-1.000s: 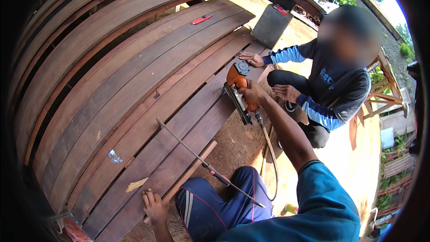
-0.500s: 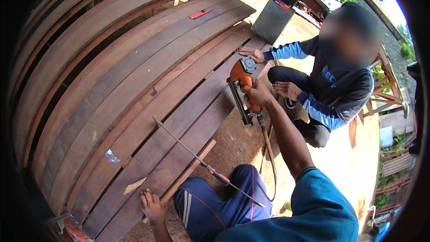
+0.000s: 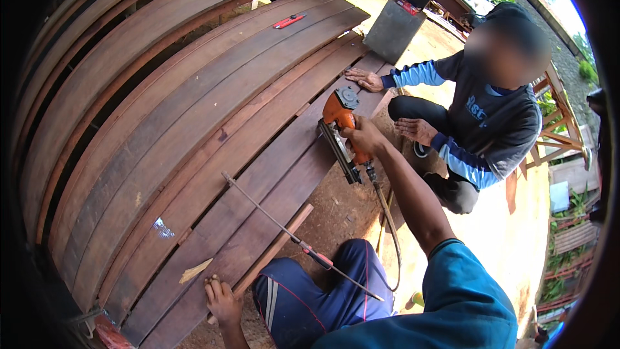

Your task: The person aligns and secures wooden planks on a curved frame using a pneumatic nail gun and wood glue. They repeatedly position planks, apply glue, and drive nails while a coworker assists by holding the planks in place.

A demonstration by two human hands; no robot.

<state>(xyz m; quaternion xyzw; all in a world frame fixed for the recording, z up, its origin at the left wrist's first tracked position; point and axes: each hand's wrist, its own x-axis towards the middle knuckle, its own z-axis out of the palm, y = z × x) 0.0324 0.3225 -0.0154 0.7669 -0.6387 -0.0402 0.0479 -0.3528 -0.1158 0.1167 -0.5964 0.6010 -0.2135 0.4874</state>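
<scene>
My right hand is wrapped round the handle of an orange and black pneumatic nail gun. The gun is tilted over the near edge of the dark brown planks; I cannot tell whether its nose touches the wood. An air hose runs from its handle down past my leg. At the lower left, my left hand grips the edge of the nearest plank, fingers bent over the top. A bar clamp lies slantwise across the planks, its far end reaching over my thighs.
Opposite me a co-worker squats, one hand flat on the planks' far end. Nail strips, a wood scrap and a red tool lie on the boards. A grey block stands behind. A batten juts out beneath.
The nail gun in my right hand has moved a little to the left and down, further over the planks. My left hand stays at the plank edge. The co-worker has barely moved.
</scene>
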